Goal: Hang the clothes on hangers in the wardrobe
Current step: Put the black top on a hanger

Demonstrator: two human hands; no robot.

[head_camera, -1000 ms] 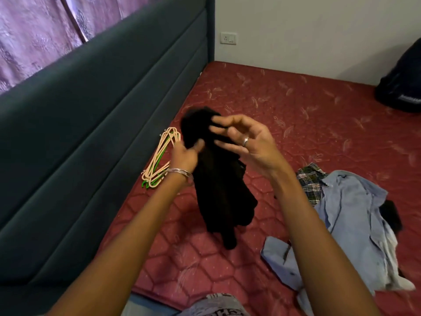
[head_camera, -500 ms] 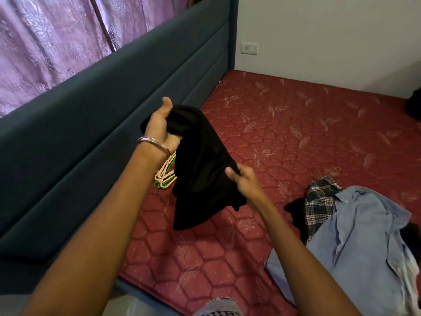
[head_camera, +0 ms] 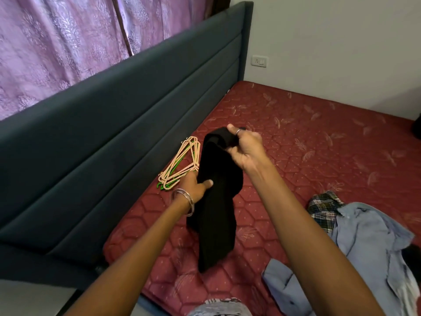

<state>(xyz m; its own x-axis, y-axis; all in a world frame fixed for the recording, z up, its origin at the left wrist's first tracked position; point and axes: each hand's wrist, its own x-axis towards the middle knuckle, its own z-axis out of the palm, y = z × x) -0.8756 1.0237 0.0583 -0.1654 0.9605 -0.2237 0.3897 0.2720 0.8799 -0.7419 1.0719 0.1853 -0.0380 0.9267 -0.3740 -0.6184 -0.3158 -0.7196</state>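
A black garment hangs bunched between both hands above the red mattress. My right hand grips its top end, fingers curled round the cloth. Lower down, my left hand grips its left edge, thumb pressed across the fabric. Just behind my left hand a stack of pink and green hangers lies on the mattress against the headboard. A pile of clothes lies at the right: a light blue shirt over a plaid shirt.
The red quilted mattress fills the middle. A dark blue padded headboard runs along the left, with purple curtains above it. A white wall with a socket stands behind. A dark object shows at the far right edge.
The hands swapped heights: my right hand rose from the garment's lower edge to grip its top, and my left hand dropped from the top to its left side. The garment now hangs longer.
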